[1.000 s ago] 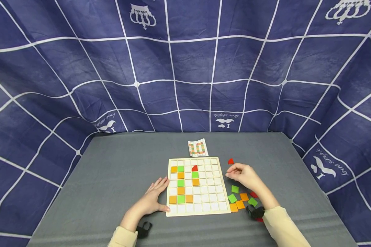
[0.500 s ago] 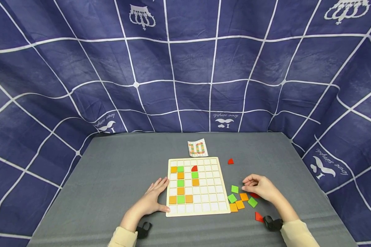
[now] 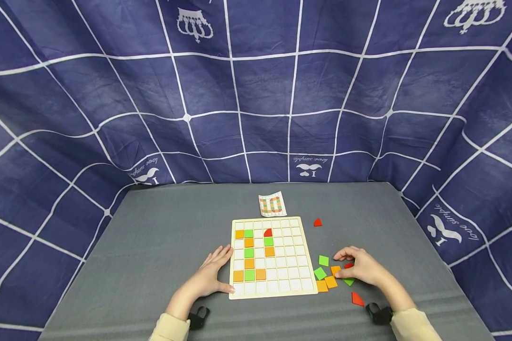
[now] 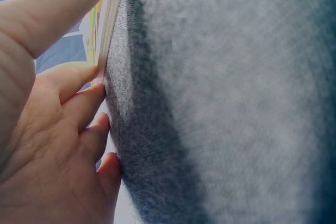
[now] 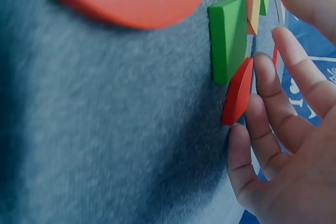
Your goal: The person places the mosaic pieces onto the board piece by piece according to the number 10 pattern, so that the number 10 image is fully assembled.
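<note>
The pale square grid board (image 3: 292, 260) lies on the grey table, with several orange and green tiles and one red quarter-round piece (image 3: 268, 233) in its cells. My left hand (image 3: 209, 275) rests at the board's left edge, fingers and thumb spread. Right of the board, my right hand (image 3: 362, 267) is low over loose pieces, thumb apart from the fingers. In the right wrist view its fingertips are right at a red piece (image 5: 239, 93), beside a green tile (image 5: 228, 40). An orange tile (image 3: 335, 270) lies near the thumb. Nothing shows pinched between thumb and fingers.
More loose green tiles (image 3: 323, 260) and orange tiles (image 3: 331, 282) lie along the board's right edge. One red piece (image 3: 317, 222) is farther back, another (image 3: 357, 299) nearer the front. A small printed pattern card (image 3: 272, 204) lies behind the board. A blue curtain (image 3: 264, 94) encloses the table.
My right hand has moved from beside the far red piece, right and toward me, down to the loose pieces. The near red piece has come into full view. My left hand stays put.
</note>
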A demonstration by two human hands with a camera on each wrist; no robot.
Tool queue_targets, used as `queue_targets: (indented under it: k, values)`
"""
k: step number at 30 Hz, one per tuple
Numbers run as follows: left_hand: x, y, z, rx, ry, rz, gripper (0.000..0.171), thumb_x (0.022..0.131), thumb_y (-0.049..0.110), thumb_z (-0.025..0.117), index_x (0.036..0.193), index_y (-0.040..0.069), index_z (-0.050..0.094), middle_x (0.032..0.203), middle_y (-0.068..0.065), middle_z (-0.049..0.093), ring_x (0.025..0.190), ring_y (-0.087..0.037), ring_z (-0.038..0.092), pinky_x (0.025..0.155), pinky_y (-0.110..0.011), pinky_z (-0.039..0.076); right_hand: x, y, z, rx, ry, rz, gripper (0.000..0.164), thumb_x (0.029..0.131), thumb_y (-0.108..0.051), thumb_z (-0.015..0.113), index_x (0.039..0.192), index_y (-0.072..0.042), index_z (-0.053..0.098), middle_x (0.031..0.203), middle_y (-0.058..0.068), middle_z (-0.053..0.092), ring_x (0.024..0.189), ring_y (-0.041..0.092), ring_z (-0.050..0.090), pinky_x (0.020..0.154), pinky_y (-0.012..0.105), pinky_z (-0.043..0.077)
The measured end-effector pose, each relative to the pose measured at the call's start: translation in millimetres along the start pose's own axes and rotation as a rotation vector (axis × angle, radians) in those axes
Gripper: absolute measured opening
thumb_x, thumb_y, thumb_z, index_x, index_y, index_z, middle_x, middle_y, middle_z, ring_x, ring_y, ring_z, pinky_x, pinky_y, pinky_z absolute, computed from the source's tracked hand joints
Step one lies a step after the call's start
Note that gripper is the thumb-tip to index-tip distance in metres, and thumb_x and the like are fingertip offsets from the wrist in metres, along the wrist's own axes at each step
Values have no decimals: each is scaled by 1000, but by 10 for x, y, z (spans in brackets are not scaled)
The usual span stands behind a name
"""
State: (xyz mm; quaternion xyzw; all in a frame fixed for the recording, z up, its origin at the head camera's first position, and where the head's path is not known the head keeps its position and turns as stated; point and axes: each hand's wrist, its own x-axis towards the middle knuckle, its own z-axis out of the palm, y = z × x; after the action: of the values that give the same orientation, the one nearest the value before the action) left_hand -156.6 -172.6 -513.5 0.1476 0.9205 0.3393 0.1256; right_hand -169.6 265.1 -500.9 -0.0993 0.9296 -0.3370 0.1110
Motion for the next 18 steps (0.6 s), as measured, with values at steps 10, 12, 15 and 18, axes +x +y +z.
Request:
queue_targets:
  k: [10, 12, 15, 18]
  values:
    - [14, -21, 4, 3, -3, -4, 110, 61, 20, 93, 152, 1, 35, 161, -17, 29, 151, -39, 17, 122, -59, 13, -116, 27, 21, -114, 4, 21, 51, 56, -25, 95, 95, -21, 63, 110, 0, 58, 101, 22, 43, 84, 39, 44]
    - [14, -22, 2, 5, -4, -5, 110, 61, 21, 93, 152, 2, 35, 161, -17, 29, 151, -39, 17, 122, -59, 13, -131, 32, 21, -126, 7, 2, 50, 55, -24, 95, 93, -22, 62, 111, 0, 58, 100, 22, 43, 83, 38, 44]
    - [11, -17, 1, -1, -11, -7, 110, 60, 21, 93, 152, 1, 35, 161, -17, 28, 151, -40, 17, 122, -59, 12, -155, 39, 18, -132, 4, -9, 49, 54, -24, 95, 89, -24, 62, 112, 0, 57, 99, 21, 43, 83, 37, 43]
    - [8, -10, 0, -6, -14, -10, 110, 60, 21, 93, 151, 1, 35, 160, -18, 29, 151, -40, 17, 122, -60, 12, -180, 47, 7, -139, 9, -12, 46, 54, -26, 95, 86, -25, 62, 108, -1, 55, 98, 21, 42, 81, 35, 41]
